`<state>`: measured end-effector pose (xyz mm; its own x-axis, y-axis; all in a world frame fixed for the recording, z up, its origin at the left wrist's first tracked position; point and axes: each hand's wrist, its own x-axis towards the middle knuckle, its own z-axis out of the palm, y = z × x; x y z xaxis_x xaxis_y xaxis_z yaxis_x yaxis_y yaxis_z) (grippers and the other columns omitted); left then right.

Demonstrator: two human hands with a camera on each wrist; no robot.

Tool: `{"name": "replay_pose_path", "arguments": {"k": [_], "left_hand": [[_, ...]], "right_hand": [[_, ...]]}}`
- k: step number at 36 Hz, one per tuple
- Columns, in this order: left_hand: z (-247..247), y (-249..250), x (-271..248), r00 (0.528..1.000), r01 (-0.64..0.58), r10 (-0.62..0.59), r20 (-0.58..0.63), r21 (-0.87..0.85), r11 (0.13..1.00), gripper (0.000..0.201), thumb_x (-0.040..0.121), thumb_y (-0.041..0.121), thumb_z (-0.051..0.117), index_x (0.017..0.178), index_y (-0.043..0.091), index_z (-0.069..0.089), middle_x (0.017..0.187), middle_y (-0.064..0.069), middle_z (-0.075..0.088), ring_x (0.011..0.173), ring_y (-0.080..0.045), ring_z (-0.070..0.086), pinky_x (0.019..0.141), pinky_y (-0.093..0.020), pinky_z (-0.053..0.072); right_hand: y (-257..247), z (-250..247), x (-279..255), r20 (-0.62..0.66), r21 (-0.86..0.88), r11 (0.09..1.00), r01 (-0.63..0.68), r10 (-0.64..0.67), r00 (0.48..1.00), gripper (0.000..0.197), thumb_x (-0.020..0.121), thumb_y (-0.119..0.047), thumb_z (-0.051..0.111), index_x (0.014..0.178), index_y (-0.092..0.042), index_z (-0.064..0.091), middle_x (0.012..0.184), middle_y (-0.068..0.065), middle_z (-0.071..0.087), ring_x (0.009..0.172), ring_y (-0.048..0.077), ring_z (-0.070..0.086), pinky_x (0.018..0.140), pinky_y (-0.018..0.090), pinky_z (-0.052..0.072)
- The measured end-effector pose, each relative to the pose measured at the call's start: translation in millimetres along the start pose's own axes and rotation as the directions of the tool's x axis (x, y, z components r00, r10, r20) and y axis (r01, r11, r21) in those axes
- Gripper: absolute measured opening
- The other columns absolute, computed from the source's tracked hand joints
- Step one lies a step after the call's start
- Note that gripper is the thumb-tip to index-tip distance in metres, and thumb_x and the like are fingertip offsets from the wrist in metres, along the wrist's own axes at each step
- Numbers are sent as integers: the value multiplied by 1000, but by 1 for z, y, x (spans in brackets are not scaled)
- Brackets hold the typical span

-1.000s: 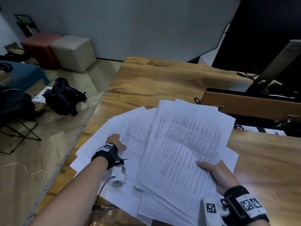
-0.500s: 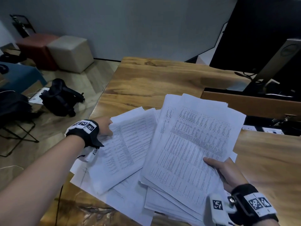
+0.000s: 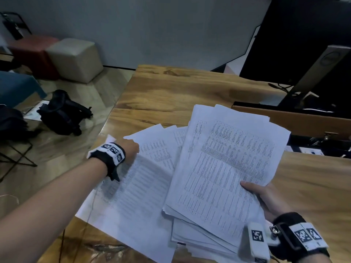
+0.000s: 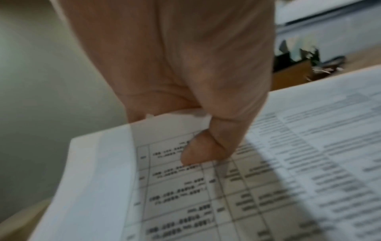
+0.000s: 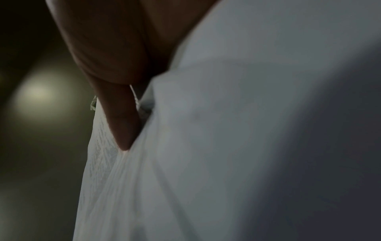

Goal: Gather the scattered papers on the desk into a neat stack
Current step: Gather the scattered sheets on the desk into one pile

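A thick bundle of printed sheets (image 3: 228, 168) is lifted off the wooden desk (image 3: 171, 92), fanned unevenly. My right hand (image 3: 266, 198) grips its near right edge, thumb on top; the right wrist view shows a finger (image 5: 121, 124) wedged between the sheets (image 5: 226, 130). To the left lie loose printed papers (image 3: 136, 196), overlapping and hanging over the desk's left edge. My left hand (image 3: 131, 149) pinches the far left corner of these sheets; in the left wrist view the thumb (image 4: 206, 151) presses on a printed table (image 4: 206, 187) with the fingers under the paper.
A monitor stand (image 3: 313, 73) and a wooden cable tray (image 3: 294, 120) occupy the desk's right rear. Beyond the desk's left edge, on the floor, are a black bag (image 3: 62, 112), a beige cube stool (image 3: 76, 59) and a red stool (image 3: 32, 52).
My left hand went from lying on the loose sheets to their far left corner and now pinches it, drawing them rightward. The right hand raised its bundle slightly.
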<state>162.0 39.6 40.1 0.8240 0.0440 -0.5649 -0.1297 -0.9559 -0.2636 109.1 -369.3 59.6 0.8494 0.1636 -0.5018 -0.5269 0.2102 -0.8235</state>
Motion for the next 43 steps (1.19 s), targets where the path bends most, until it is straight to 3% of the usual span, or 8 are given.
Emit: {"name": "replay_pose_path", "arguments": {"k": [10, 18, 24, 29, 31, 36, 39, 43], "left_hand": [[40, 39, 19, 958, -281, 280, 63, 21, 959, 132, 56, 45, 89, 154, 19, 4, 160, -11, 13, 147, -29, 19, 117, -52, 24], [34, 43, 11, 944, -326, 328, 8, 141, 935, 87, 58, 56, 81, 129, 21, 45, 120, -6, 52, 109, -25, 48, 95, -39, 43], [21, 46, -4, 965, -261, 261, 14, 10, 965, 24, 73, 29, 74, 93, 18, 66, 88, 1, 63, 77, -20, 60, 74, -33, 56], [12, 13, -21, 996, -93, 90, -21, -289, 953, 31, 71, 30, 74, 98, 18, 66, 104, 0, 67, 94, -23, 65, 82, -32, 55], [11, -5, -31, 998, -55, 48, -27, -510, 858, 30, 72, 29, 80, 98, 21, 68, 104, 1, 69, 98, -22, 67, 83, -29, 54], [21, -29, -60, 992, -113, -28, -119, -978, 175, 28, 80, -4, 73, 98, 18, 70, 82, 9, 79, 72, -2, 74, 62, -17, 57], [44, -13, -56, 983, -110, -149, -106, -994, -25, 30, 84, -3, 69, 105, 17, 64, 81, 13, 78, 70, 5, 71, 61, -12, 55], [84, 26, -40, 920, 53, -377, 108, -987, -153, 34, 80, 6, 76, 113, 3, 66, 109, -10, 70, 95, -26, 66, 84, -35, 53]], "right_hand": [[16, 3, 7, -19, 13, 1000, -21, 21, 1000, 41, 89, 13, 56, 128, 4, 58, 110, 23, 74, 89, 34, 76, 65, 39, 63], [16, 6, 5, -22, 4, 1000, -16, 16, 1000, 42, 90, 13, 56, 131, 3, 56, 108, 21, 75, 86, 31, 77, 64, 36, 64], [11, 5, 2, -18, -1, 1000, 7, -7, 1000, 42, 89, 14, 55, 129, 2, 57, 105, 17, 76, 84, 27, 78, 62, 34, 63], [8, 2, 4, -8, -1, 1000, 9, -9, 1000, 43, 89, 13, 56, 130, 0, 58, 114, 22, 73, 93, 34, 75, 72, 41, 64], [7, 2, 3, 2, 8, 1000, 9, -9, 1000, 45, 88, 13, 56, 131, 1, 57, 113, 21, 74, 95, 35, 74, 73, 43, 64], [2, 8, 3, 30, 19, 1000, 17, -18, 999, 46, 89, 14, 55, 132, 0, 55, 108, 17, 76, 88, 31, 77, 68, 40, 64], [0, 14, 4, 53, 14, 1000, 20, -21, 998, 46, 89, 15, 54, 132, 0, 55, 105, 15, 78, 87, 29, 77, 67, 39, 64], [1, 22, 5, 83, 6, 1000, 20, -21, 996, 45, 89, 15, 53, 131, -1, 56, 105, 14, 78, 89, 30, 77, 66, 39, 64]]}}
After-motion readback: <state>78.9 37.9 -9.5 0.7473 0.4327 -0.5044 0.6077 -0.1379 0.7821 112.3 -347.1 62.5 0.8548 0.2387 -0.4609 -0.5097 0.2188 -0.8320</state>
